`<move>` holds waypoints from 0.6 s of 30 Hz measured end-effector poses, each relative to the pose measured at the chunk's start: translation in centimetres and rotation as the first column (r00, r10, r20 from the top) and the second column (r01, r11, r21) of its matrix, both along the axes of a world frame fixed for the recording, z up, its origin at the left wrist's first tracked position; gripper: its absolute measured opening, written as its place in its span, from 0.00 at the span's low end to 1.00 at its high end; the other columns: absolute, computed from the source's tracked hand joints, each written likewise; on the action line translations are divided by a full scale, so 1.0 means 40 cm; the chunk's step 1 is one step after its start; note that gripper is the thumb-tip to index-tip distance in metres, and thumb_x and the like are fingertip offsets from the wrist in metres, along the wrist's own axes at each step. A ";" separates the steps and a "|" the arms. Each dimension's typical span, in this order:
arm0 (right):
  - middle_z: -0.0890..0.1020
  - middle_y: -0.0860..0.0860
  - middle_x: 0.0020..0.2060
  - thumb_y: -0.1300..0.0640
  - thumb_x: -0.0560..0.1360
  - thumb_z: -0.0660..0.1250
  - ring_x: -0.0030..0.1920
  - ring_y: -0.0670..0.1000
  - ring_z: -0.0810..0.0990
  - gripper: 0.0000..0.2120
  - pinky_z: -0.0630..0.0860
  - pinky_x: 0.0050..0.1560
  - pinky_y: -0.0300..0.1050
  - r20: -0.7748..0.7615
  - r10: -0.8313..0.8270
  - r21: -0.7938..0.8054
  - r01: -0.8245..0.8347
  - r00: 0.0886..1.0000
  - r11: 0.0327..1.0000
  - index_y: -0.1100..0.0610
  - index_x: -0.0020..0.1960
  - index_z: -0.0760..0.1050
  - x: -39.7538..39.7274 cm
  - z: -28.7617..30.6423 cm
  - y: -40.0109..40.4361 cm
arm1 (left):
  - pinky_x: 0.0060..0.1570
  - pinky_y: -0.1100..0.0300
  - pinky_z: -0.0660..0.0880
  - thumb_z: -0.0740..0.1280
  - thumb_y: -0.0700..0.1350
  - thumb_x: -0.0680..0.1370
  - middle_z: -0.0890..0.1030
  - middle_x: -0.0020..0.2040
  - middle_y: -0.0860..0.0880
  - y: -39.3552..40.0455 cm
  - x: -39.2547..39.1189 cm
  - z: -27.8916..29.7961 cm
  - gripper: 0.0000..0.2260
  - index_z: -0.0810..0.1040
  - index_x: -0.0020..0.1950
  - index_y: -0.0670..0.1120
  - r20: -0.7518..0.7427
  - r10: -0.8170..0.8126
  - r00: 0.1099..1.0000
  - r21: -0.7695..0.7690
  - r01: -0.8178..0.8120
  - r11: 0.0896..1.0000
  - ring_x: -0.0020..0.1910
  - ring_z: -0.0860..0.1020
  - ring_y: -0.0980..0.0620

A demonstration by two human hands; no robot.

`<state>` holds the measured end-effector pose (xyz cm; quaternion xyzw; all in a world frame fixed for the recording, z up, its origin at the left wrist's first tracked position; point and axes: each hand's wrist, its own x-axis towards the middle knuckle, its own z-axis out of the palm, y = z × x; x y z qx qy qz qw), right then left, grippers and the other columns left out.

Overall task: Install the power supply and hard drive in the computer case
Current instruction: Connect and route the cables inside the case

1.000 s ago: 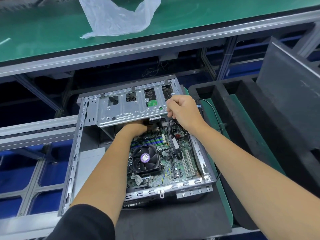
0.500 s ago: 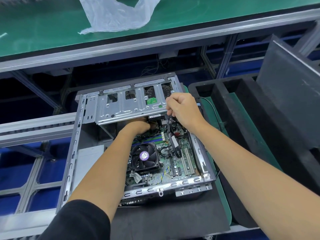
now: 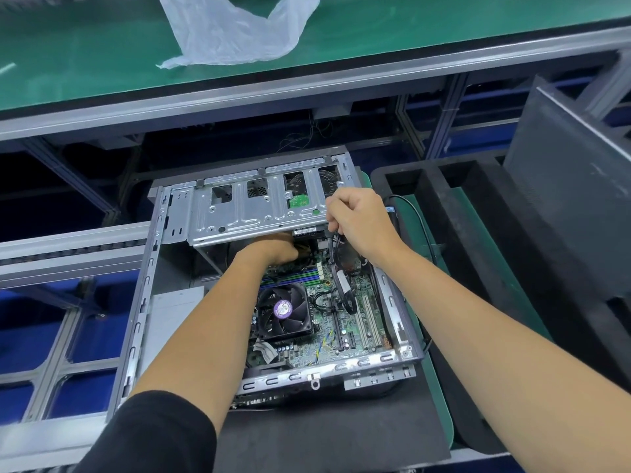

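Observation:
An open grey computer case (image 3: 143, 302) lies flat in front of me, its green motherboard (image 3: 345, 322) and black CPU fan (image 3: 285, 312) exposed. A silver drive cage (image 3: 246, 213) spans the far end, with a labelled drive edge (image 3: 305, 231) showing just under its front lip. My left hand (image 3: 273, 249) reaches under that cage, fingers hidden among yellow and black wires. My right hand (image 3: 358, 223) is curled at the cage's right corner, closed on black cables (image 3: 343, 288) that hang down over the board. A pale grey block (image 3: 170, 322) sits in the case's left side.
Black foam mat (image 3: 324, 428) lies under the case. A black foam tray (image 3: 478, 268) with a dark panel (image 3: 573, 213) leaning in it stands to the right. Beyond is a green bench (image 3: 85, 56) with a clear plastic bag (image 3: 235, 32). Roller rails (image 3: 68, 250) run at left.
My left hand has pushed slightly further under the drive cage. My right hand has stayed at the cage's right corner with the cables.

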<state>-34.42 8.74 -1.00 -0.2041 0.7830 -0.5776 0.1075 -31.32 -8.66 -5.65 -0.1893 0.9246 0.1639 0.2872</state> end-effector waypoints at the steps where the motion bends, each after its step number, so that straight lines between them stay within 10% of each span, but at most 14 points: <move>1: 0.78 0.47 0.24 0.59 0.76 0.61 0.28 0.47 0.74 0.13 0.72 0.31 0.41 -0.003 0.002 0.000 -0.002 1.000 1.000 0.63 0.34 0.75 -0.001 0.000 0.000 | 0.45 0.57 0.67 0.57 0.45 0.80 0.75 0.51 0.44 0.001 -0.004 -0.001 0.06 0.71 0.51 0.44 0.002 -0.001 1.000 -0.008 0.001 1.000 0.45 0.73 0.47; 7: 0.78 0.47 0.24 0.59 0.78 0.61 0.27 0.45 0.75 0.15 0.72 0.31 0.40 -0.003 0.006 0.011 -0.006 1.000 1.000 0.65 0.36 0.75 -0.003 -0.004 -0.003 | 0.53 0.59 0.65 0.62 0.61 0.78 0.71 0.70 0.44 -0.021 -0.010 -0.021 0.28 0.69 0.71 0.44 0.010 0.040 0.999 0.071 -0.041 0.997 0.61 0.72 0.45; 18: 0.78 0.51 0.26 0.62 0.78 0.62 0.27 0.45 0.72 0.14 0.74 0.37 0.43 0.051 -0.036 -0.069 0.040 0.998 0.997 0.66 0.34 0.75 0.007 0.019 0.000 | 0.66 0.52 0.65 0.56 0.55 0.82 0.65 0.74 0.43 0.012 -0.035 -0.021 0.24 0.65 0.74 0.42 0.088 0.052 0.995 -0.003 -0.052 0.999 0.72 0.66 0.44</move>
